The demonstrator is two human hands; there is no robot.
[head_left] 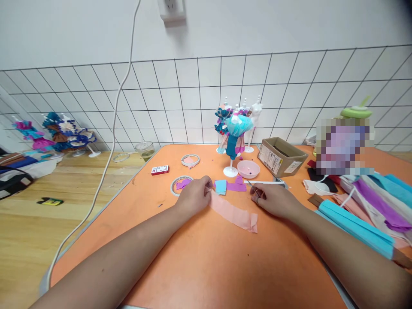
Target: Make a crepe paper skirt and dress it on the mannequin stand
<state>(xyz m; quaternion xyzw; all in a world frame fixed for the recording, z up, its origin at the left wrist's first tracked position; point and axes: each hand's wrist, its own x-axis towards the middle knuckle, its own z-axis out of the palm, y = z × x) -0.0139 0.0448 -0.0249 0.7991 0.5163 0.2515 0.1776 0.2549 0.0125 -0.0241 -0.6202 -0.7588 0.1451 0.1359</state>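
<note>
A pale pink strip of crepe paper (230,213) stretches across the orange table, its right end folded over. My left hand (197,193) pinches the strip's left end. To the right, apart from the strip, my right hand (273,199) is closed around what looks like a small pair of scissors (252,187), mostly hidden by the fingers. Between and beyond the hands lie a light blue paper square (220,187) and a purple paper piece (236,185). Behind them stands a mini dress form (232,143) in a teal and light blue paper dress.
A pink bowl (248,169) and a cardboard box (282,157) stand at the back. White rings (190,160) and a small red-and-white box (160,170) lie left. Coloured crepe paper rolls (357,225) crowd the right side. A white cable (115,120) hangs down on the left.
</note>
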